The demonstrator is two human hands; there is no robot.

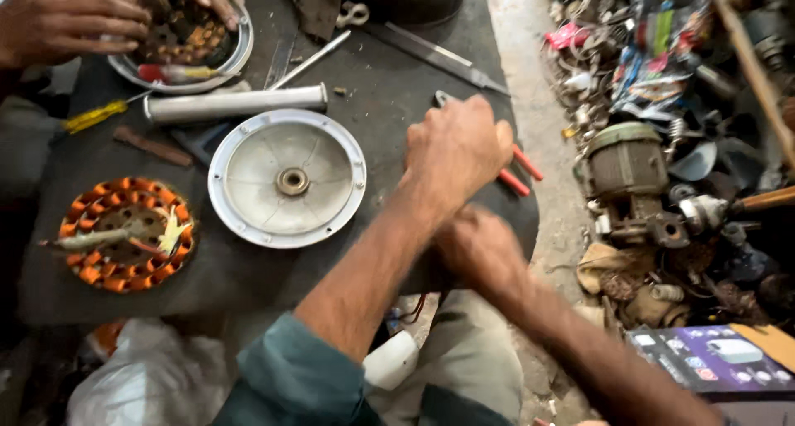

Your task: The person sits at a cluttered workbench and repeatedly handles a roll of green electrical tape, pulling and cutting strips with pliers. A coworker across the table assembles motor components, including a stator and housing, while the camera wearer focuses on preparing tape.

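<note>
While the right hand [480,248] is blurred at the near edge of the counter [248,277], fingers curled, I cannot tell whether it holds anything. Just beyond, the left hand [455,149] is fisted on red-handled pliers [517,169], handles jutting right, likely for a firm squeeze. Left of it a round grey cover [287,178] lies hub up, with an orange-wound stator [126,234] further left, both flat so they stay put. At near right a dark flat box [712,358] with small pale pictures lies by the scrap pile [662,103]. Farthest, another person's hands [124,12] rest on a metal bowl [236,53].
</note>
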